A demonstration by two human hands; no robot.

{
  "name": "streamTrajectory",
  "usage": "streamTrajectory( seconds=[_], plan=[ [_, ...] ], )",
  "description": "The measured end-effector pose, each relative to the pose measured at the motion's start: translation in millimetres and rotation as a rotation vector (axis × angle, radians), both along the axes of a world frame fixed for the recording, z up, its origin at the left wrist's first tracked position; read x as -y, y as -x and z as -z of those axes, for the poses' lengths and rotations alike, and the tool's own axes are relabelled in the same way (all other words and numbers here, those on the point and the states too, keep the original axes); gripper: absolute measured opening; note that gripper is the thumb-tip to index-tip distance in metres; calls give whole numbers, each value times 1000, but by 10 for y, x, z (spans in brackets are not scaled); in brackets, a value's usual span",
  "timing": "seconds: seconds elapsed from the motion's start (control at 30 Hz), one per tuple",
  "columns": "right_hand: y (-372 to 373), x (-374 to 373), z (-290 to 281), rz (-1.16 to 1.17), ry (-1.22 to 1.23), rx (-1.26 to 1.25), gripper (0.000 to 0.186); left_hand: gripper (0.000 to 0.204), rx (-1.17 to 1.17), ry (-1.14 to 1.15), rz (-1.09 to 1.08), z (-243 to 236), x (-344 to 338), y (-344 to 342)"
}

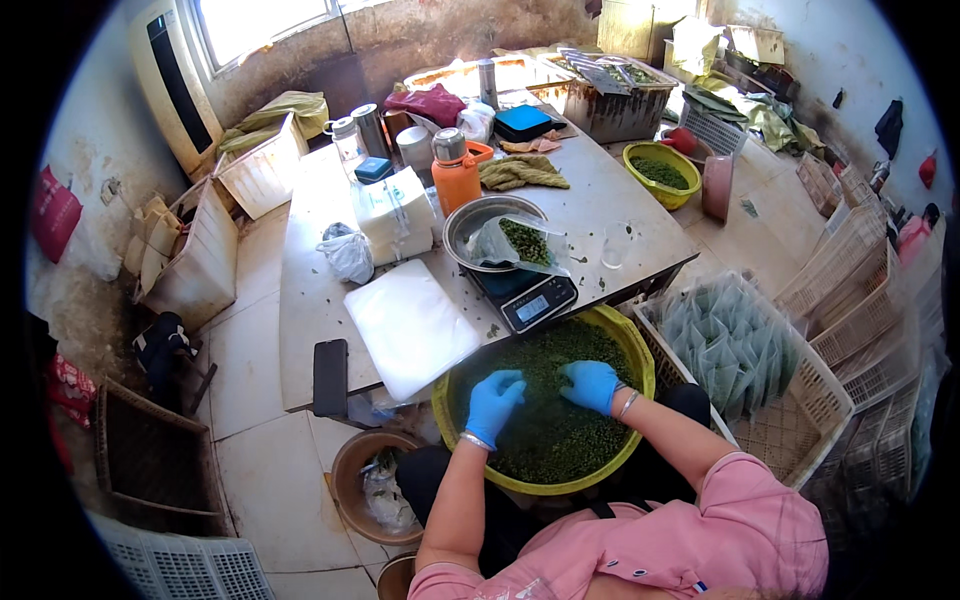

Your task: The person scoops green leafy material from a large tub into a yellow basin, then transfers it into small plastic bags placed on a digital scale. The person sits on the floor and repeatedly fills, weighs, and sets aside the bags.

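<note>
My left hand [493,408], in a blue glove, is over the left side of a yellow tub [640,345] filled with small green pieces [560,450]. Its fingers are bent together toward the right. Facing it, my blue-gloved right hand [592,386] has its fingers closed and pointing left. A hazy patch lies between the hands; I cannot tell whether it is a clear bag they hold. On the table just beyond, a digital scale [540,303] carries a metal bowl [461,232] with a clear bag of green pieces [524,240].
A stack of clear plastic bags [412,328] and a phone [330,377] lie along the table's near edge. To my right, a crate [780,440] holds several filled bags [722,340]. A brown bin [350,470] stands at my left. An orange bottle [456,182] is farther back.
</note>
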State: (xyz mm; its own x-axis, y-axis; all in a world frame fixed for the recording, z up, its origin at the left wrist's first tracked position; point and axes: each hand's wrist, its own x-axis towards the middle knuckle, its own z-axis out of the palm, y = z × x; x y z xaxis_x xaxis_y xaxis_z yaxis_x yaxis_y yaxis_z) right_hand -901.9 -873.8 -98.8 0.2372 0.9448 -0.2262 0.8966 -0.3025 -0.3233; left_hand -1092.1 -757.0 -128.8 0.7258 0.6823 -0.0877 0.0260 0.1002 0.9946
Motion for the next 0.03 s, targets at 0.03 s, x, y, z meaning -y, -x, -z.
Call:
streamTrajectory(
  seconds=[0.03],
  plan=[
    [-39,-6,5,39,10,-97,50,26,-3,13,-10,40,18,16]
  ],
)
